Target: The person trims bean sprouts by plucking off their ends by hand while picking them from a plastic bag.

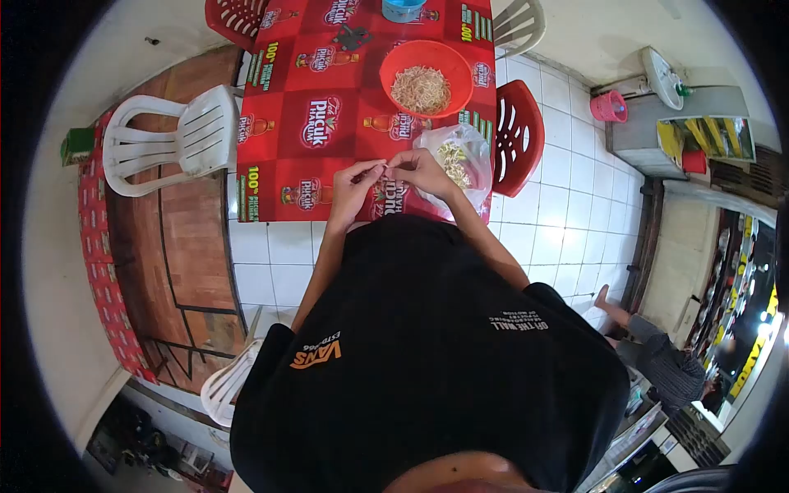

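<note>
My left hand (355, 186) and my right hand (422, 174) meet above the near part of the table, fingertips pinched close together. Between them is a tiny pale thing that looks like a bean sprout, mostly hidden by the fingers. Just right of my right hand, a clear plastic bag (475, 146) lies open with bean sprouts (453, 162) inside. Farther back stands a red-orange bowl (463, 72) holding a heap of pale bean sprouts (421, 89).
A printed red cloth covers the table (288, 131). On it are a dark small object (352, 37) and a blue container (402, 9) at the far end. A white chair (177, 135) stands left, a red chair (522, 138) right. Another person (666, 366) is at the far right.
</note>
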### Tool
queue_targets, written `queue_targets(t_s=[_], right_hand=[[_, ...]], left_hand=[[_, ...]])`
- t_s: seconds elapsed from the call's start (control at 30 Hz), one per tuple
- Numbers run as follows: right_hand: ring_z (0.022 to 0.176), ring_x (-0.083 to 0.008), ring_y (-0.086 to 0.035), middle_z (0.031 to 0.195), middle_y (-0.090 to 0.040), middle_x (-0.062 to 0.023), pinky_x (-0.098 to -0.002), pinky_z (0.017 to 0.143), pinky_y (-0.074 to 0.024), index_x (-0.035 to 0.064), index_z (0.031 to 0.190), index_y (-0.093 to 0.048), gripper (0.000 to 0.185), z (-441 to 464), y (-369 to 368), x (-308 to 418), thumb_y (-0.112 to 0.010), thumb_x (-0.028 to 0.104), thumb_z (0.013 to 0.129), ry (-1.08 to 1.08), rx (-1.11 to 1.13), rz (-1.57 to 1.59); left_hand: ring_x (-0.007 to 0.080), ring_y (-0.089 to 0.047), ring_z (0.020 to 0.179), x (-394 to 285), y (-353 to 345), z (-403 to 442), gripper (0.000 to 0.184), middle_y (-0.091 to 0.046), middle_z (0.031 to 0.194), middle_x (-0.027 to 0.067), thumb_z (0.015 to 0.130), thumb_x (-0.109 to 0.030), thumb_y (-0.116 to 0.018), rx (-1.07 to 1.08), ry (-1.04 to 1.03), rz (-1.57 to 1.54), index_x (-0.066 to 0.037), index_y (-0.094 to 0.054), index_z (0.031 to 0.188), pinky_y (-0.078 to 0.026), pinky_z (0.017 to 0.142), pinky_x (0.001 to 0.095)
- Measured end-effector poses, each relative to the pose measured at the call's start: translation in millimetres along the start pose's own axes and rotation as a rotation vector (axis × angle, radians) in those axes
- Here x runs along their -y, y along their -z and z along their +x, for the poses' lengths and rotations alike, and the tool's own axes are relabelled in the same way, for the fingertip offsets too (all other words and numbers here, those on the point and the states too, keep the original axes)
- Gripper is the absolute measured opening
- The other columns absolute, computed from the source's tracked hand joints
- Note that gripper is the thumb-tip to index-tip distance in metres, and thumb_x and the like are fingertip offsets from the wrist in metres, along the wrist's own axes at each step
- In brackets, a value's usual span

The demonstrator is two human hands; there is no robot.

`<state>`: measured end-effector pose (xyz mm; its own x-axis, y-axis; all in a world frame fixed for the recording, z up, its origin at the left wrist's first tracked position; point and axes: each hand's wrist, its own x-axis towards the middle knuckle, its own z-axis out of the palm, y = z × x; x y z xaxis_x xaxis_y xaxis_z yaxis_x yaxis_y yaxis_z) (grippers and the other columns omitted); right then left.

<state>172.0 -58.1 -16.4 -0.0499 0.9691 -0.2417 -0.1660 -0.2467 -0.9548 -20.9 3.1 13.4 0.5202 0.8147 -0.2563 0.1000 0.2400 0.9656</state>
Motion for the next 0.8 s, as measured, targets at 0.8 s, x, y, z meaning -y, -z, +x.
queue_targets(t_s=[0.8], right_hand=[[0.078,-0.0299,-0.073,0.084,-0.074,-0.0138,-0.0402,0.071,-0.056,0.0085,0.098,-0.076,0.027,-7,124,-46,-0.068,0.033,0.089,0.109,-1.349,-0.536]], left_hand=[[0.0073,-0.063,0.086,10,-13,17,0.021,-0.072,0.097,0.0028,0.099,-0.011,-0.065,-0.022,0.182,-0.078,0.003,-0.072,0.113,-0.052,0.077,0.0232]])
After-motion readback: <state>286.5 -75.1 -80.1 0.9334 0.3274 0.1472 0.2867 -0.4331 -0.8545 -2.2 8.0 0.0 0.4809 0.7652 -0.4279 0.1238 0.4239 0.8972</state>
